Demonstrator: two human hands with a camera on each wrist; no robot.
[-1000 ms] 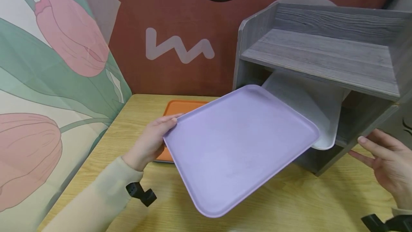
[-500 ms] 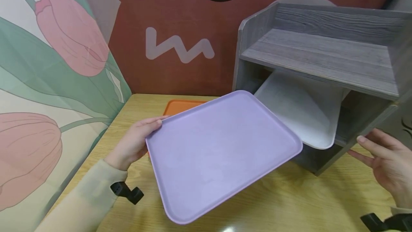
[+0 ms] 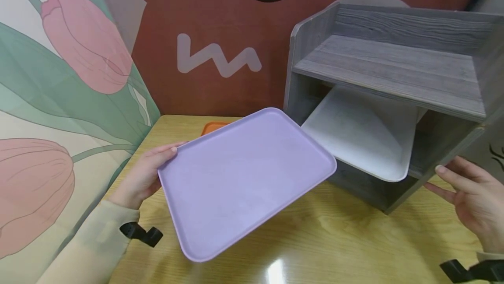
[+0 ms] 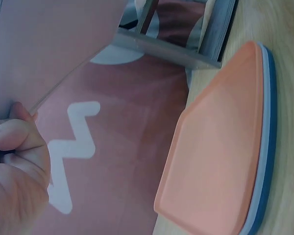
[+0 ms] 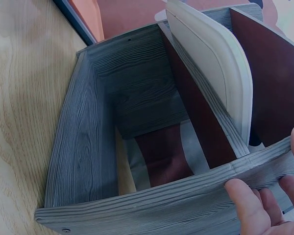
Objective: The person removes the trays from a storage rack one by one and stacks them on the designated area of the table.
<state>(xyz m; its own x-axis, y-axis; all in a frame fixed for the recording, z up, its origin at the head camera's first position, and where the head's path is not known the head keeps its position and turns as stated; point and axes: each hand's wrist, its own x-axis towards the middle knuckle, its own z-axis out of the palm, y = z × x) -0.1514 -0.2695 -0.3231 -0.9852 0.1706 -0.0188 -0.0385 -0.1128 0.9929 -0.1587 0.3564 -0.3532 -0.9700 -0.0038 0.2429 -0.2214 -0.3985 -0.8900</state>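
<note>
My left hand (image 3: 147, 168) grips a lavender tray (image 3: 248, 183) by its left corner, with the thumb on its upper rim. The tray is tilted and held above the table. A white tray (image 3: 362, 139) lies in the middle compartment of a grey wooden shelf (image 3: 393, 65), its front part sticking out past the shelf's edge. At the shelf's right side panel, my right hand (image 3: 472, 201) touches the outer face with extended fingers, also seen in the right wrist view, where that panel (image 5: 152, 188) crosses the bottom.
An orange tray (image 4: 215, 142) tops a stack on the wooden table (image 3: 334, 240), above a light blue and a dark blue tray (image 4: 267, 142). Most of the stack is hidden behind the lavender tray in the head view. A printed wall covering (image 3: 204, 4) stands behind.
My left hand has moved left with the lavender tray, away from the shelf. More of the white tray now shows and less of the orange one. The right hand has stayed at the shelf's side.
</note>
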